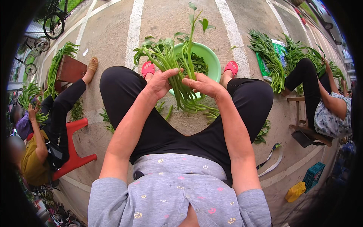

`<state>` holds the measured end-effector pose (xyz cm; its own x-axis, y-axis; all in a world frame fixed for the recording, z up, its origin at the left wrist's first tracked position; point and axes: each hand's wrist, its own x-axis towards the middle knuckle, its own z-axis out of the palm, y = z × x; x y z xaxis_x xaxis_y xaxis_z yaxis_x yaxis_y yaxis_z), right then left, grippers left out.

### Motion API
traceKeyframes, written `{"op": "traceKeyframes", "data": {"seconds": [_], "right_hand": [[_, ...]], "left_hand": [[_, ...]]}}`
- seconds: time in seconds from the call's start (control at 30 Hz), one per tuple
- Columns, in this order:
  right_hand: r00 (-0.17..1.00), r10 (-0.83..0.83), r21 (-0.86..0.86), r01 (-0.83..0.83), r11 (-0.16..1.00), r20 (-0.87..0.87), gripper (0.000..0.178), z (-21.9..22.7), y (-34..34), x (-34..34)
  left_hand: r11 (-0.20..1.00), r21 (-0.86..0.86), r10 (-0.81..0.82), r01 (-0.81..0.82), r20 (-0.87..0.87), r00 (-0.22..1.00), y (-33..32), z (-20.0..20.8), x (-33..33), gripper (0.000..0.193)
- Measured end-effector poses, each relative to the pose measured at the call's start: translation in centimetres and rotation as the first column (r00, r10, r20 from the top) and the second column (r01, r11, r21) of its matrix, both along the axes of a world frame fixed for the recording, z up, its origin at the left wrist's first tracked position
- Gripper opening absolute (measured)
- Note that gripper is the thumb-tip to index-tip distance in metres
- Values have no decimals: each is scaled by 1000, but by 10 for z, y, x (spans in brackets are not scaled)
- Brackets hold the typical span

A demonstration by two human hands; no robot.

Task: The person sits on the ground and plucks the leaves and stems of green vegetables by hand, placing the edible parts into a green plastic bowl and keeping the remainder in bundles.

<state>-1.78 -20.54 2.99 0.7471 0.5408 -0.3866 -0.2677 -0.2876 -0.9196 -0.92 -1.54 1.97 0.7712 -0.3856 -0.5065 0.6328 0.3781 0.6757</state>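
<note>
My left hand [160,82] is closed round a thick bunch of water spinach [162,56], its leaves pointing away from me and its cut ends hanging toward the ground. Beside it, my right hand [205,84] grips a few stems [188,53] at the bunch's right side; one tall leafy shoot [193,22] sticks up above the rest. Both hands are nearly touching, above my parted knees. Just beyond them stands a light green basin [214,56] with loose dark leaves [199,63] inside. My fingertips are partly hidden by the stems.
Loose stems [212,114] lie on the ground beneath my hands. At right, heaps of greens [269,56] lie near a seated person [332,113]. At left, another person [36,151] sits by a red stool [73,149]. A teal crate [314,176] and yellow bag [295,192] are lower right.
</note>
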Motion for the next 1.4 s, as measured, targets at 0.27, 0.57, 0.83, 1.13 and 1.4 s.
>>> {"op": "traceKeyframes", "data": {"seconds": [0.27,0.57,0.83,1.13,1.4], "right_hand": [[973,225,-129,-229,965,-45,42,7,5,-3],[998,24,87,-28,996,52,60,-25,0,2],[956,249,-8,-250,968,156,51,-47,2,-1],[905,425,-114,-423,899,-7,45,0,-1,-1],[928,353,4,-355,935,-117,47,-4,-5,-3]], "left_hand": [[994,-39,-101,101,5,995,-5,-5,-4,39],[998,-21,63,-64,-23,998,4,-10,5,23],[990,-89,104,-106,-22,994,-1,0,3,30],[982,-191,10,-12,-14,1000,0,4,-1,37],[959,-282,50,-40,31,998,-9,23,-2,30]]}}
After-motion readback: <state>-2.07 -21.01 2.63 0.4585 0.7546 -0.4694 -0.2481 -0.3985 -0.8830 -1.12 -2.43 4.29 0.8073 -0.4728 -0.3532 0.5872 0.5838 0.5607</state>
